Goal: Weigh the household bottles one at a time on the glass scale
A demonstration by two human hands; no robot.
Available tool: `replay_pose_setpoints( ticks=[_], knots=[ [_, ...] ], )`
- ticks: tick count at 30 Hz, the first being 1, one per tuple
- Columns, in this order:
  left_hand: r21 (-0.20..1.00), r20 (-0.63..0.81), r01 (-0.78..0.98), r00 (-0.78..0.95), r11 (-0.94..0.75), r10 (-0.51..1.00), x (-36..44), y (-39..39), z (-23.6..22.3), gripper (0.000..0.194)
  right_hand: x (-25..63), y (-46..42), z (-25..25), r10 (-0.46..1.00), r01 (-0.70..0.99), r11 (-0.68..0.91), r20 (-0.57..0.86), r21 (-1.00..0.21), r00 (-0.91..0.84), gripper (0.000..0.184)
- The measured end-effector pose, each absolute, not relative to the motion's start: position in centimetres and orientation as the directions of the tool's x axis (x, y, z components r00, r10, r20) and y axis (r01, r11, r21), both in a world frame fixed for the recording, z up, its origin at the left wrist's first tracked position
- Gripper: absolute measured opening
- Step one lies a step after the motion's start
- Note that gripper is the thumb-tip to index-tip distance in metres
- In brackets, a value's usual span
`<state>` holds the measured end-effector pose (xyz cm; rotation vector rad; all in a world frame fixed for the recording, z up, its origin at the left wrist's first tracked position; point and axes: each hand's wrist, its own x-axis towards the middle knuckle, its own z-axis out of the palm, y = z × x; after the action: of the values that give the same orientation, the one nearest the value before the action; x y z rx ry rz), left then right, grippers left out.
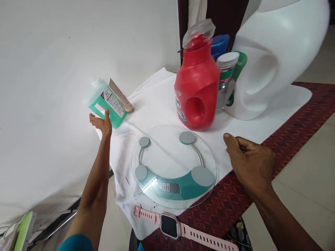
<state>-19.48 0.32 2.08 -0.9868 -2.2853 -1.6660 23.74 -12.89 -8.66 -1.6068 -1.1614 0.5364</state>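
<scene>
On a white cloth (154, 94), a round glass scale (174, 164) lies between two hands. Left hand (101, 122): fingers spread near a green bottle (113, 106); grasping it would require closing them. Right hand (250, 162): curled, contents unclear.

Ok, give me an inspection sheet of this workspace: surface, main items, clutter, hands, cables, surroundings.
Surface: white cloth, wrinkled, over red patterned cloth.
Main items: glass scale lying flat, digits showing; green bottle near the left hand, brown tube leaning by it.
Clutter: red jug, lidded jar, large white container beyond the scale; pink-strapped watch at the near edge.
Hands: left open, contact with bottle unclear; right hand curled, nothing seen in it.
Cables: nothing seen clearly.
Surroundings: white wall at left, tiled floor at right.
</scene>
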Motion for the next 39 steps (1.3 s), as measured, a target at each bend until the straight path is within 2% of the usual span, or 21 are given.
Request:
replay_pose_setpoints(
  ticks=[2,4,9,16,21,24,27,31,34,39],
  knots=[
    [0.830,0.469,0.556,-0.738,0.043,0.485,-21.2,1.9,2.2,0.048,23.6,-12.9,-8.5,0.881,0.383,-0.011,0.173,-0.923,0.441,0.063],
    [0.861,0.461,0.504,-0.718,-0.068,0.522,-22.5,3.3,2.5,0.039,23.5,-13.0,-8.4,0.877,0.376,-0.015,0.168,-0.927,0.450,0.062],
    [0.901,0.425,0.383,-0.692,-0.202,0.584,-22.9,4.8,2.9,0.047,23.2,-12.9,-8.1,0.865,0.377,-0.020,0.173,-0.926,0.471,0.061],
    [0.849,0.510,0.385,-0.775,-0.361,0.373,-20.8,-0.4,3.2,0.048,23.1,-12.7,-8.0,0.859,0.354,-0.005,0.177,-0.935,0.480,0.062],
    [0.810,0.565,0.414,-0.740,-0.415,0.364,-19.4,-7.6,4.7,0.041,23.0,-12.7,-8.1,0.862,0.353,0.001,0.180,-0.936,0.473,0.062],
    [0.810,0.567,0.397,-0.720,-0.433,0.401,-17.8,-11.9,6.1,0.051,22.9,-12.7,-8.2,0.861,0.356,-0.008,0.175,-0.935,0.479,0.059],
    [0.831,0.540,0.333,-0.672,-0.446,0.506,-15.6,-15.1,7.2,0.072,22.9,-12.6,-8.3,0.869,0.366,-0.007,0.175,-0.931,0.462,0.056],
    [0.846,0.519,0.245,-0.579,-0.473,0.629,-11.8,-17.3,7.3,0.088,23.1,-12.5,-8.8,0.865,0.390,0.017,0.209,-0.921,0.456,0.057],
    [0.862,0.492,0.174,-0.512,-0.476,0.704,-8.7,-18.0,6.9,0.091,23.2,-12.3,-9.2,0.857,0.393,0.044,0.237,-0.918,0.458,0.061],
    [0.915,0.400,0.162,-0.483,-0.369,0.779,-4.4,-18.4,5.8,0.087,23.3,-12.0,-9.5,0.847,0.373,0.087,0.265,-0.924,0.461,0.065]
  ],
)
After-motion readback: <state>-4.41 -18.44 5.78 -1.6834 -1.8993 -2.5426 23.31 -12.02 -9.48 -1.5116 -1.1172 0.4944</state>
